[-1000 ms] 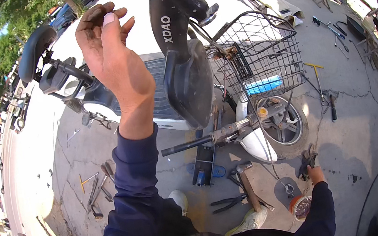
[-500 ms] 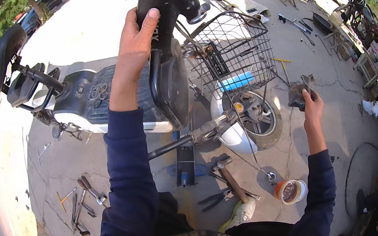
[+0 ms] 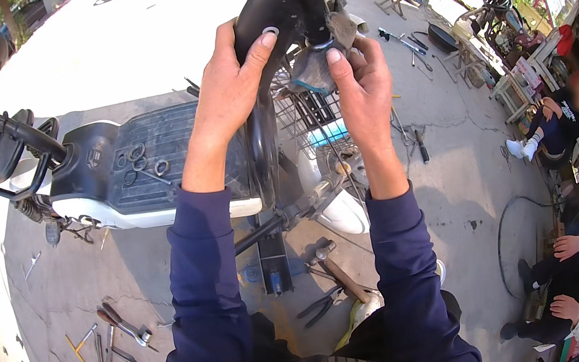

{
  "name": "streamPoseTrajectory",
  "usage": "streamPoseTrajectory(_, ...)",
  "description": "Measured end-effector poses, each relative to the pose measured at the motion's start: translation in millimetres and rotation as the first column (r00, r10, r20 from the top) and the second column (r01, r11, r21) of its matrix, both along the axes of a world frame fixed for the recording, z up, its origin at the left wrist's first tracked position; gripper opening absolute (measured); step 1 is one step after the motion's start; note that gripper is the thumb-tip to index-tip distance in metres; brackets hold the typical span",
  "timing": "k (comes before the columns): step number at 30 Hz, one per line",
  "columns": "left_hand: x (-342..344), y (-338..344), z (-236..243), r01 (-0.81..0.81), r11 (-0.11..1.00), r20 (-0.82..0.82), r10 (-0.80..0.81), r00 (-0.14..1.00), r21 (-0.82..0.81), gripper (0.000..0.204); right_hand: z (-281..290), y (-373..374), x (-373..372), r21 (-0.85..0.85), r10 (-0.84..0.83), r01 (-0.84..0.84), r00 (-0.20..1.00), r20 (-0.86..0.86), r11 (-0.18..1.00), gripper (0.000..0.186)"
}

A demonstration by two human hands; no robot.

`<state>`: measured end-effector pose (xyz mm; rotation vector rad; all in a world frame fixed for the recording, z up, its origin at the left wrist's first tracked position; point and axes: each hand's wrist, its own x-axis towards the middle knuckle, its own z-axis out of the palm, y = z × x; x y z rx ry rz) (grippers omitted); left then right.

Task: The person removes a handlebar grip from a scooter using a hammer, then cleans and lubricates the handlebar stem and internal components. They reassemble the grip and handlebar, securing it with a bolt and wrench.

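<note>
At the lower left of the frame, loose tools (image 3: 116, 346) lie scattered on the concrete ground (image 3: 452, 180), with bare floor around them. Above them, the scooter's black footboard (image 3: 146, 164) stretches across the middle left, a few metal rings (image 3: 142, 161) resting on its ribbed top, clear of its white lower edge. At top centre, the left hand (image 3: 228, 89) wraps around the black steering column (image 3: 275, 27), thumb pressed against its front beside a small washer (image 3: 271, 31). Just right of it, the right hand (image 3: 360, 78) grips a dirty rag (image 3: 314, 66) held against the column, fingers curled around it. Behind the hands sits a wire basket (image 3: 310, 115). A hammer (image 3: 335, 271) and pliers (image 3: 322, 306) lie below. At the right edge, seated people (image 3: 555, 121) crowd the room.
</note>
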<state>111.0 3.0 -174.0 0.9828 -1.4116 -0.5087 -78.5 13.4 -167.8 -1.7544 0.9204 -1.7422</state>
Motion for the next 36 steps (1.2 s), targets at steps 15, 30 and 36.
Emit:
streamPoseTrajectory(15, -2, 0, 2, -0.022, 1.000, 0.050, 0.022, 0.999, 0.003, 0.057, 71, 10, -46, -0.276, -0.198, -0.036, 0.609, -0.768, 0.960, 0.029)
streamPoseTrajectory(30, 16, -21, -19, -0.091, 0.996, 0.158, 0.088, 0.984, 0.013, 0.070, 61, -43, 19, -0.210, -0.325, 0.254, 0.601, -0.730, 0.944, 0.050)
streamPoseTrajectory(36, 5, -16, -13, -0.139, 0.990, 0.153, 0.132, 0.979, 0.031, 0.069, 90, -91, -21, 0.496, 0.569, -0.295, 0.554, -0.607, 0.817, 0.040)
